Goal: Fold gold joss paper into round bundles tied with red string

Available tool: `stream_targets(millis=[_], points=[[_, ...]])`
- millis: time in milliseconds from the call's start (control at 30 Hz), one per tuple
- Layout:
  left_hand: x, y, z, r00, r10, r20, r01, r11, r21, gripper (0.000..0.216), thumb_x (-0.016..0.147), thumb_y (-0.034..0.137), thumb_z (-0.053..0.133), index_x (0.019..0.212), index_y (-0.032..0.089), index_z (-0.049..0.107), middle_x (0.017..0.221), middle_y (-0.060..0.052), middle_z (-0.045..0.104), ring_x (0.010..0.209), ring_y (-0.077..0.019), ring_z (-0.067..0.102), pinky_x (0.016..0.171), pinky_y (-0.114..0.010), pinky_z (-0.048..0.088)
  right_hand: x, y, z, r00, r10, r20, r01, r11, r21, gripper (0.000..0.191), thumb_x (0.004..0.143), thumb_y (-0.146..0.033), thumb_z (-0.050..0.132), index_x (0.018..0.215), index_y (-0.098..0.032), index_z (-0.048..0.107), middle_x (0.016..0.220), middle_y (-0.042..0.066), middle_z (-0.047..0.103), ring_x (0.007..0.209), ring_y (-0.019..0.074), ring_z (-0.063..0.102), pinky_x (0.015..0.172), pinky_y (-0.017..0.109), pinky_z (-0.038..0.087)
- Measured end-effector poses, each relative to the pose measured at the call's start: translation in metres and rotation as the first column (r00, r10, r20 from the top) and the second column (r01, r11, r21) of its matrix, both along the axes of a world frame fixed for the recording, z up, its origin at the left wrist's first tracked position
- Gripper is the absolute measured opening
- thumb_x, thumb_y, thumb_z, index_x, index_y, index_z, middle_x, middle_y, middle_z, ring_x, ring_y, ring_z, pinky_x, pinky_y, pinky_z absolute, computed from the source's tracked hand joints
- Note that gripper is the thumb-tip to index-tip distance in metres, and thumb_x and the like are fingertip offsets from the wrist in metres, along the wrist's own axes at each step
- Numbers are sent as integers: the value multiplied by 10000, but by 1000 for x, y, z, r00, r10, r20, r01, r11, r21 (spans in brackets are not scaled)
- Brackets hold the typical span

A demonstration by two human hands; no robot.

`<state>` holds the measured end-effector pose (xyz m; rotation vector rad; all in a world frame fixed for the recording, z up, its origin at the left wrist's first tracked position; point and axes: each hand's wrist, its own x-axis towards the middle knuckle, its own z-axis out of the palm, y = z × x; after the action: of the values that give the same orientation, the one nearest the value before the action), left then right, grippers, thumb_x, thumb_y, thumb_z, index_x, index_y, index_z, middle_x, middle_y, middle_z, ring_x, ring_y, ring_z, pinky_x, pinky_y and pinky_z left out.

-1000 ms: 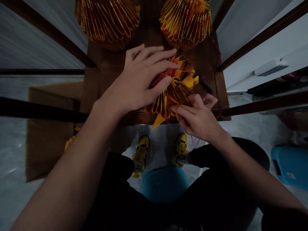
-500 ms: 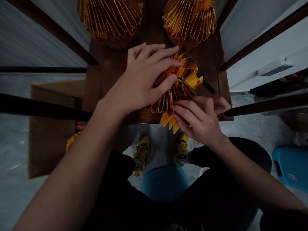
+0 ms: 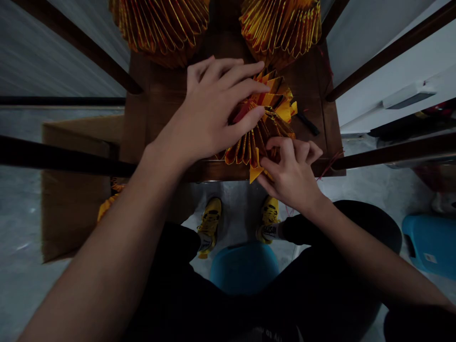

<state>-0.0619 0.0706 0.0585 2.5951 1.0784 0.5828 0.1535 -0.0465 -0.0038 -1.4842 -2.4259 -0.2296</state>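
Observation:
A pleated yellow and red folded-paper piece point(image 3: 281, 107) lies near the front edge of the wooden seat or tabletop point(image 3: 160, 109). Over its left side rests my left hand point(image 3: 221, 104), fingers spread and palm down, thumb and fingertips against the paper. At the paper's front edge, my right hand point(image 3: 290, 168) is closed, thumb and fingers pinching a yellow pleated flap point(image 3: 255, 174). Its fingertips are partly hidden behind the knuckles and the paper.
Two larger pleated paper pieces, one left point(image 3: 164, 28) and one right point(image 3: 281, 28), stand at the back. A black pen-like stick point(image 3: 308, 124) lies on the right. A cardboard box point(image 3: 74, 209) sits on the floor at left. Dark wooden bars point(image 3: 392, 151) flank the surface.
My right hand has shifted slightly left and its fingers have curled in, folding the yellow flap upward toward the paper piece. My left hand has stayed nearly in place.

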Motion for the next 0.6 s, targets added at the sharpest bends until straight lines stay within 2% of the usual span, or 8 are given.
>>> stream_targets(millis=[133, 167, 233, 333, 367, 433, 500, 600], points=[[0, 1, -2, 1000, 31, 0, -31, 999, -32, 465, 1100, 548, 411, 1480, 463, 666, 1713, 155, 453, 1627, -349, 385, 1336, -640, 202, 18, 2, 9, 978, 207, -14, -207, 978, -38, 454, 1028, -595, 658, 803, -212, 755, 1476, 94, 637, 1326, 390, 501, 1060, 592, 336], [1, 0, -3, 999, 45, 5, -45, 998, -38, 464, 1096, 553, 411, 1476, 477, 666, 1709, 169, 453, 1624, -358, 386, 1337, -644, 198, 22, 2, 12, 975, 217, -49, -218, 975, -29, 518, 1014, -643, 657, 756, -200, 734, 1472, 99, 650, 1328, 399, 514, 1058, 595, 339], [3, -1, -3, 997, 71, 2, -71, 997, -34, 478, 1095, 554, 405, 1488, 463, 661, 1713, 159, 453, 1610, -374, 399, 1329, -655, 201, 27, 2, 17, 972, 180, -149, -173, 983, 59, 488, 1004, -589, 706, 718, -193, 692, 1396, 107, 711, 1274, 392, 574, 1032, 578, 365], [8, -5, -1, 994, 106, -5, -106, 994, -14, 511, 1108, 515, 390, 1527, 384, 649, 1725, 80, 467, 1581, -392, 422, 1300, -691, 212, 23, 2, 20, 954, 145, -263, -112, 984, 137, 127, 1013, -344, 739, 968, -225, 742, 1283, 86, 782, 1152, 327, 674, 993, 523, 414], [10, -7, -1, 993, 119, -1, -119, 993, -17, 509, 1109, 508, 387, 1530, 388, 646, 1725, 76, 468, 1577, -399, 420, 1291, -705, 212, 20, 1, 19, 951, 146, -271, -117, 986, 120, 116, 1019, -307, 727, 1111, -239, 744, 1284, 80, 789, 1135, 311, 693, 993, 511, 427], [12, -9, 0, 990, 141, 4, -141, 989, -33, 490, 1109, 526, 383, 1520, 453, 639, 1722, 105, 463, 1578, -407, 410, 1274, -721, 213, 14, 1, 14, 957, 146, -250, -131, 988, 76, 287, 1036, -288, 693, 1321, -251, 695, 1329, 78, 786, 1154, 300, 707, 1010, 496, 446], [13, -9, -1, 988, 153, -5, -153, 988, -31, 480, 1112, 549, 377, 1515, 482, 630, 1725, 121, 454, 1576, -402, 407, 1264, -722, 220, 9, 2, 9, 967, 111, -230, -97, 993, 72, 324, 1042, -269, 671, 1366, -255, 679, 1351, 73, 782, 1192, 305, 694, 1023, 478, 457], [14, -9, -2, 988, 154, -22, -154, 988, 9, 486, 1132, 519, 389, 1533, 386, 629, 1739, 61, 454, 1560, -385, 425, 1263, -710, 240, 4, 2, 3, 959, -8, -284, 34, 996, 88, 308, 1042, -257, 666, 1351, -254, 673, 1259, 65, 803, 1144, 295, 687, 1000, 453, 457]])
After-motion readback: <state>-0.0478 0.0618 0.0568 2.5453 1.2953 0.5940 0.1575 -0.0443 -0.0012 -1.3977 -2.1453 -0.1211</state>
